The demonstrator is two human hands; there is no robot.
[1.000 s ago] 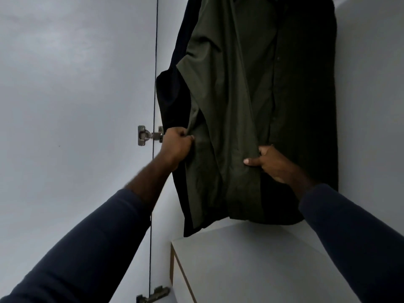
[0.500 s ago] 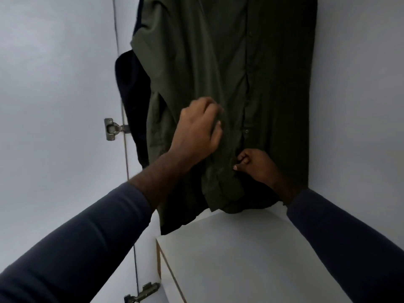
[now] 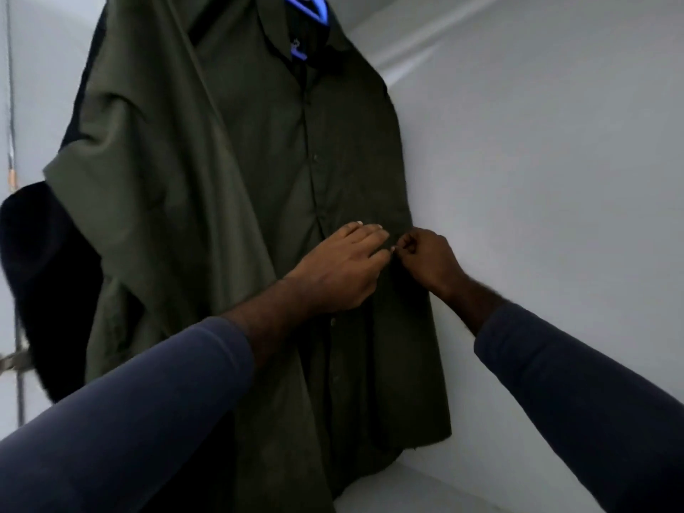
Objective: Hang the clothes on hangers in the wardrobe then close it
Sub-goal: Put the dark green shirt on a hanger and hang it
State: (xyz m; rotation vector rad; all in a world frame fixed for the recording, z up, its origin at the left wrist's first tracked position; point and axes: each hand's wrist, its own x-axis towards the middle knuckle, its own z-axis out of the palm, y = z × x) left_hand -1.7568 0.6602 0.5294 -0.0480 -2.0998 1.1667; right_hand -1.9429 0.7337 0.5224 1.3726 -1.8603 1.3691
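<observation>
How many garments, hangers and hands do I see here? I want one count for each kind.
Garments: 2 (olive green shirt, dark garment behind it)
Hangers: 1 (blue hanger)
Hands: 2 (left hand, right hand)
Total: 5

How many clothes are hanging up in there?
2. A green shirt hangs in front on a blue hanger, and a dark garment hangs behind it at the left. More could be hidden behind them.
</observation>
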